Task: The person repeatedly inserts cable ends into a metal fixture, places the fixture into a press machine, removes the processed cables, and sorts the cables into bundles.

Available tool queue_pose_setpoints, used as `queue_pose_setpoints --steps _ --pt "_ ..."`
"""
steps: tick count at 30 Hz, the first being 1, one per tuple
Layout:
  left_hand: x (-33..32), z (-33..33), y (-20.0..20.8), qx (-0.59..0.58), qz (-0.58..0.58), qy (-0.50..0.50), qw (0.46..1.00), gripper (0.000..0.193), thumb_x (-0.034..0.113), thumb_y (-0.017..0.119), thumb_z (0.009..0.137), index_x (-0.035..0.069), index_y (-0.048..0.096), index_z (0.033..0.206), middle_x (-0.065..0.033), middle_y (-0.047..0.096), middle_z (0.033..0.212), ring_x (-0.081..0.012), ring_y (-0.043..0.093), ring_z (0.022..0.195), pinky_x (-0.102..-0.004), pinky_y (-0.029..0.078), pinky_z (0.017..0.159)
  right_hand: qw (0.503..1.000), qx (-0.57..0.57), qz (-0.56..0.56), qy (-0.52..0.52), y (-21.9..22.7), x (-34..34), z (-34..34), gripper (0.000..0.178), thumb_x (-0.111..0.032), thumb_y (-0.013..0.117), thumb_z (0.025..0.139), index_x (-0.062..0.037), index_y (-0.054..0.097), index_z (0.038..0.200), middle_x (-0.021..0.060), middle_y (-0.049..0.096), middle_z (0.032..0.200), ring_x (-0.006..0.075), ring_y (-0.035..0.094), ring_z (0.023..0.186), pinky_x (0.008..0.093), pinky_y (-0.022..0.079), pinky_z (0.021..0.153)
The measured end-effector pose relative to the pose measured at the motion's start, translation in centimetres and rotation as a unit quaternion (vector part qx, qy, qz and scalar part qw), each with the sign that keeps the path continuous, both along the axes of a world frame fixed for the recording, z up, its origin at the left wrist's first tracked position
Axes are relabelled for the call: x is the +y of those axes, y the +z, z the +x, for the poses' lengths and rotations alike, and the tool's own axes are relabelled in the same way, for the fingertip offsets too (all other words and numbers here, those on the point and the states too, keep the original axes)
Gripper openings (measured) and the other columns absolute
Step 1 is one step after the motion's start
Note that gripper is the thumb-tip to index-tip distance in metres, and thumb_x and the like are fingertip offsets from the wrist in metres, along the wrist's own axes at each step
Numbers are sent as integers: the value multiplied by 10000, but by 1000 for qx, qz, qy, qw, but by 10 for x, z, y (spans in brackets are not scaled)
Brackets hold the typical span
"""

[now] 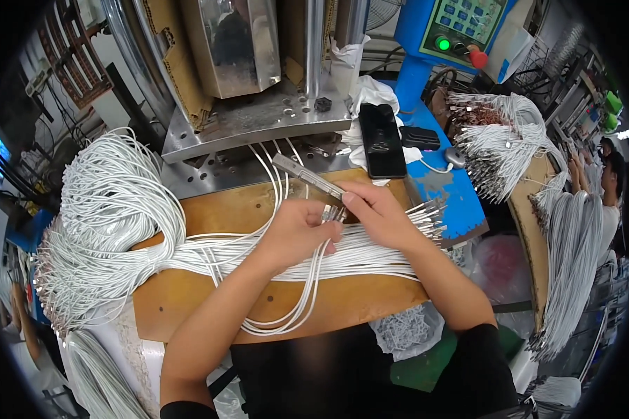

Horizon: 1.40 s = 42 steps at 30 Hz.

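Several white cables (314, 276) are pinched near their metal ends in the left hand (295, 234); its fingers are curled and pressed together, and the cables hang from below them in a loop. The right hand (382, 218) pinches one end of a narrow metal bar (309, 178) between the thumb and the bent fingers, and the bar slants up to the left, above the left hand. The cable ends are in the gap between both hands, close to the right fingertips. How many cables are held I cannot count, because the fingers cover a part of them, and whether the ends touch the bar is hard to see.

Under the hands, a thick bundle (370, 265) of similar cables lies across a brown board (356, 307), partly hidden by the forearms. Behind the board stands a steel machine (258, 126), cut off by the upper edge. To its right, a black phone (383, 143) lies beside a blue table (451, 188), below a control panel (466, 21) with a green light. A large cable heap (115, 195) is on the left. At the far right, another person (611, 174) is small and unclear.
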<state>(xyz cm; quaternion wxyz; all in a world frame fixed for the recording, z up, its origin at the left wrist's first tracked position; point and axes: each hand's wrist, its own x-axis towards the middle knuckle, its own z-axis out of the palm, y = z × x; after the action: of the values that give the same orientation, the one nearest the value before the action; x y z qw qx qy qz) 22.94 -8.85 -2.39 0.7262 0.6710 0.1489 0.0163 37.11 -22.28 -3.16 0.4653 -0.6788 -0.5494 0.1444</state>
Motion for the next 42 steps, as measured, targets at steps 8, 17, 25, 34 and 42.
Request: queue_pose_setpoints --steps 8,17,25,34,42 --pt "1 -2 2 2 -48 32 998 133 87 628 886 -42 634 850 -85 634 676 -134 597 550 -252 462 486 995 73 -66 20 -10 -5 9 297 -139 497 982 17 618 1204 -1 617 837 67 508 759 233 435 691" --pt "3 -3 -7 -38 -66 45 996 173 78 612 876 -56 622 767 -95 615 650 -142 587 515 -270 464 459 994 94 5 59 -5 -1 -2 287 -123 509 978 23 625 1195 8 629 864 60 521 770 241 451 691" --pt "8 -6 -4 -55 -89 79 991 175 112 626 893 -14 613 772 -76 583 611 -130 542 493 -257 404 433 975 217 -45 -35 4 -8 3 202 -124 614 927 39 661 1038 -2 642 855 41 538 739 216 448 648" --pt "11 -10 4 -3 -86 18 996 233 182 628 913 -15 616 788 -81 587 610 -135 536 462 -245 412 414 990 142 -8 8 11 -7 -12 155 -63 670 868 33 663 990 5 658 823 38 567 745 197 454 650" --pt "11 -20 1 -49 -36 96 993 211 170 616 919 -13 619 814 -63 616 640 -132 572 483 -235 452 434 973 228 -22 -17 3 -7 0 158 -53 682 855 31 664 988 17 673 842 43 588 737 199 470 646"
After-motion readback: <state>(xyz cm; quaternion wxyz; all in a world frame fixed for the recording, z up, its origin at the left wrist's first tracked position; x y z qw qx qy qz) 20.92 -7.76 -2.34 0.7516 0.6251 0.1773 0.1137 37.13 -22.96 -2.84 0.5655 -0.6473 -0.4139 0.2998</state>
